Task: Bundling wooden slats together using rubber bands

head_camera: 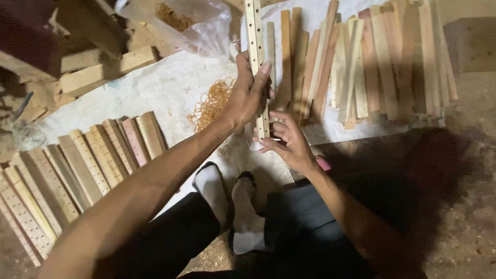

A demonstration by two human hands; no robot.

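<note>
Left hand [248,95] is clamped round a holed slat [257,62] mid-frame; right hand [287,142] pinches its bottom end. Looks like that loose pinch could let it slip onto the slat pile [361,62], upper right.

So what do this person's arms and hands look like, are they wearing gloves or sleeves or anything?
No gloves and no sleeves in view. The left hand and right hand are bare, and both forearms are uncovered as far as the picture shows. No watch, ring or bracelet is visible. The fingernails look short and plain.
</note>
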